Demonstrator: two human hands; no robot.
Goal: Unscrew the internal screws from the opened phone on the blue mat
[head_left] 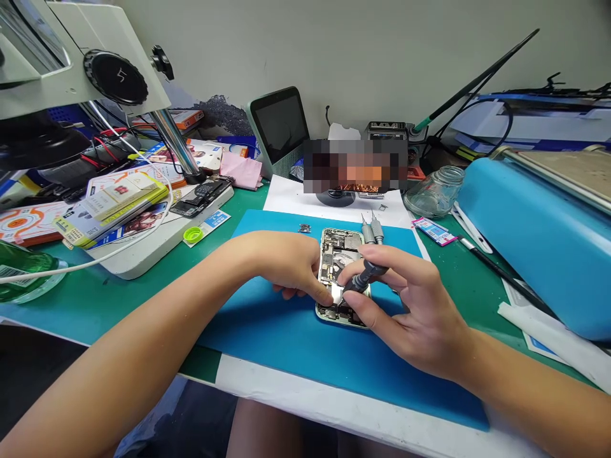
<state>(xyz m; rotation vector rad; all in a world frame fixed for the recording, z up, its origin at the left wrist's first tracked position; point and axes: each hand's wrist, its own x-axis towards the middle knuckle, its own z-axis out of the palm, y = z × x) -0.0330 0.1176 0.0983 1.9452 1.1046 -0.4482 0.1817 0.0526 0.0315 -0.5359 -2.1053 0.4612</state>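
Observation:
An opened phone (340, 254) with bare circuit boards lies on a blue work mat (286, 331). My left hand (291, 264) rests on the phone's left edge, fingers curled, with a fingertip pressing a small silver plate near the lower end. My right hand (410, 299) is closed around a dark screwdriver (365, 277) whose tip points down into the phone's lower part. Two more grey screwdrivers (372, 230) lie just beyond the phone.
A microscope (86, 70) on a white base stands at the left with boxes and a phone on it. A small screen (279, 127), a glass jar (434, 191) and a large blue machine (534, 235) line the back and right. A green bottle cap (192, 235) lies nearby.

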